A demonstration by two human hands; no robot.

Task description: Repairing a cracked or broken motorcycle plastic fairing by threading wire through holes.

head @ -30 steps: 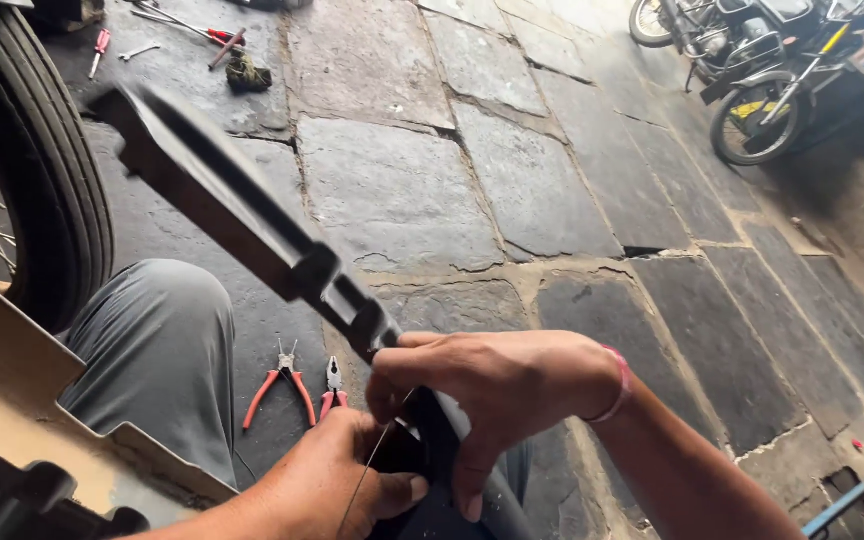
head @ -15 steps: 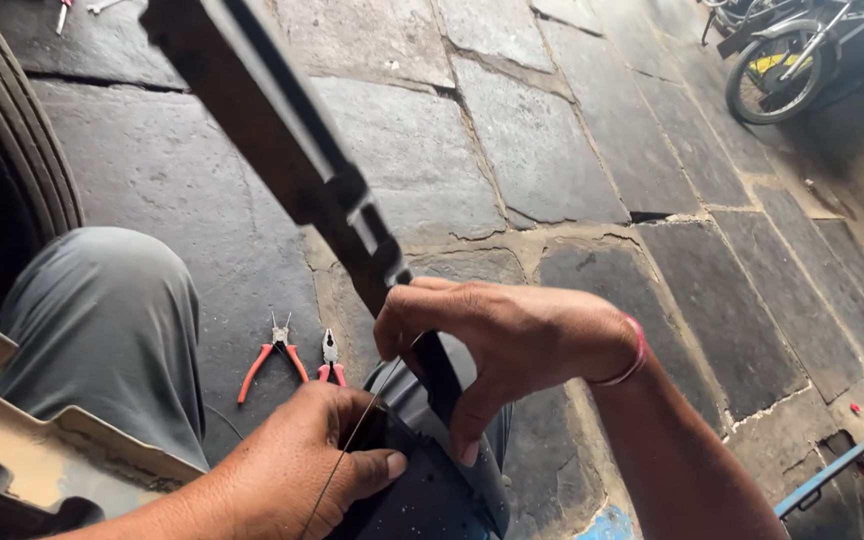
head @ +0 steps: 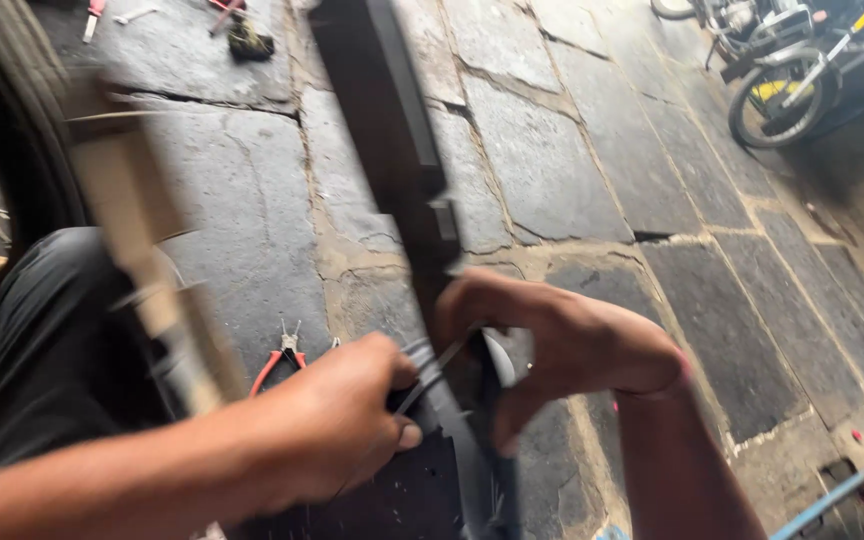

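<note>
Both hands grip the long black bar (head: pixel 392 150): left hand (head: pixel 337 425) pinching a thin wire (head: pixel 432 370), right hand (head: pixel 562 345) clenched around it; wire unsecured; red pliers (head: pixel 277 362) left of bar.

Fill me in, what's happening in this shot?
A person sits on a stone-slab floor and works on a long black bar-like part with both hands. The right hand wraps around the bar low down; the left hand pinches a thin wire or cable against it. Red-handled pliers lie on the floor beside the knee. A tyre stands on the left, and parked bikes are in the far corner.
</note>
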